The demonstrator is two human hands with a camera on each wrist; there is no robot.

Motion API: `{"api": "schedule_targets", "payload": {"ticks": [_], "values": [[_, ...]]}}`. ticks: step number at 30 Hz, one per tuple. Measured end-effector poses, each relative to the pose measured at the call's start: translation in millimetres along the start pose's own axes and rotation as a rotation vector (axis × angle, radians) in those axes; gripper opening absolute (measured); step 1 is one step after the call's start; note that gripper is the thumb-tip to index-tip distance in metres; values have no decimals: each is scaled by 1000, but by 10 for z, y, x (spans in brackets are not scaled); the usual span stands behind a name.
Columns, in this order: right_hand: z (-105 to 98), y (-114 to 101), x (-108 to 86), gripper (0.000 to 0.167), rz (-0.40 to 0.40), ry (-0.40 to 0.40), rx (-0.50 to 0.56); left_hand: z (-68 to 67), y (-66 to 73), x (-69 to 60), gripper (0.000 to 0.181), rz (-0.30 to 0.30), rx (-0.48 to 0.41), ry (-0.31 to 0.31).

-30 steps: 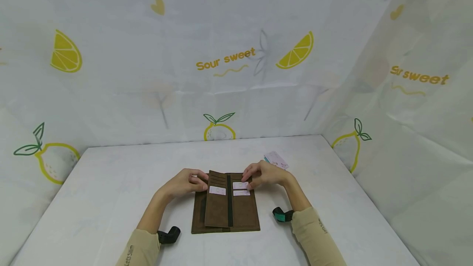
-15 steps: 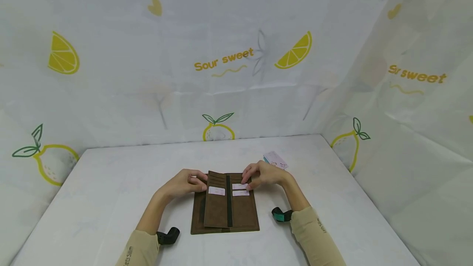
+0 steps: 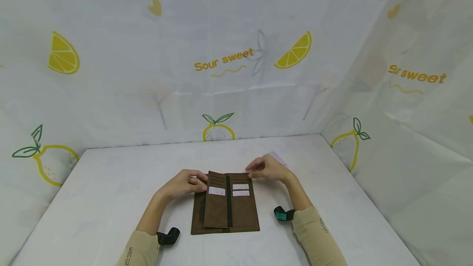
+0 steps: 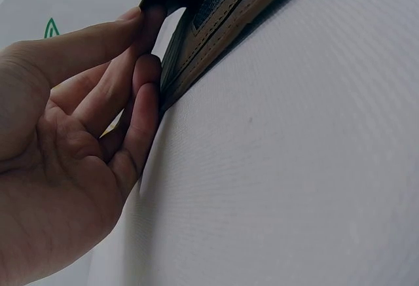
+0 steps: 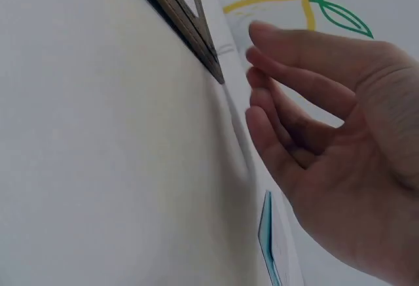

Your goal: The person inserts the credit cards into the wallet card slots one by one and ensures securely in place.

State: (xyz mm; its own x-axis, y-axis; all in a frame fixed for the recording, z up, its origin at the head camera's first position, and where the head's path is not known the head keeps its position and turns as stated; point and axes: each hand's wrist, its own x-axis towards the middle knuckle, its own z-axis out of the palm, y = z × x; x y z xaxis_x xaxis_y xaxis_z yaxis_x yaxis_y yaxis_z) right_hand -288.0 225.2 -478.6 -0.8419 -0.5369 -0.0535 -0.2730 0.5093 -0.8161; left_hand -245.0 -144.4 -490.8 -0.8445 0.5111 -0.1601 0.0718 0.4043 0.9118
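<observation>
A brown wallet [image 3: 245, 212] lies unfolded on the white table, its inner flap [image 3: 216, 212] raised at the left. One pale card [image 3: 216, 191] shows in the flap's slots and two more [image 3: 241, 193] in the right panel. The left hand [image 3: 186, 184] pinches the flap's upper left edge between thumb and fingers; in the left wrist view that hand [image 4: 91, 122] has its fingertips at the dark edge. Just off the wallet's top right corner is the right hand [image 3: 269, 168], fingers loosely bent. The right wrist view shows this hand [image 5: 327, 116] with nothing in it, beside the wallet corner [image 5: 206, 53].
Behind the right hand lie pale cards [image 3: 278, 158], partly hidden; in the right wrist view the stack [image 5: 278, 240] has a blue-edged piece. The white table [image 3: 122, 184] meets a lemon-print cloth [image 3: 236, 106] at the back and right.
The right hand has let go of the card in the wallet's right panel and moved up and to the right, past the corner. The left hand has stayed at the flap.
</observation>
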Motion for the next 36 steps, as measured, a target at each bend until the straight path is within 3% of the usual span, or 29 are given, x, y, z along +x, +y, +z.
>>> {"api": "schedule_targets", "payload": {"ticks": [5,11,15,21,36], "values": [[-103,58,-57,29,38,184,-18,5,-3,-3,33,9,3,-1],[-160,151,-102,32,162,416,-56,4,-1,-9,33,8,9,-2],[-178,207,-117,32,228,516,-83,9,3,-10,33,9,6,-3],[-220,242,-156,39,277,561,-122,9,14,-14,33,14,2,-6],[-226,273,-177,60,373,532,-197,2,35,-23,33,20,3,-10]]}}
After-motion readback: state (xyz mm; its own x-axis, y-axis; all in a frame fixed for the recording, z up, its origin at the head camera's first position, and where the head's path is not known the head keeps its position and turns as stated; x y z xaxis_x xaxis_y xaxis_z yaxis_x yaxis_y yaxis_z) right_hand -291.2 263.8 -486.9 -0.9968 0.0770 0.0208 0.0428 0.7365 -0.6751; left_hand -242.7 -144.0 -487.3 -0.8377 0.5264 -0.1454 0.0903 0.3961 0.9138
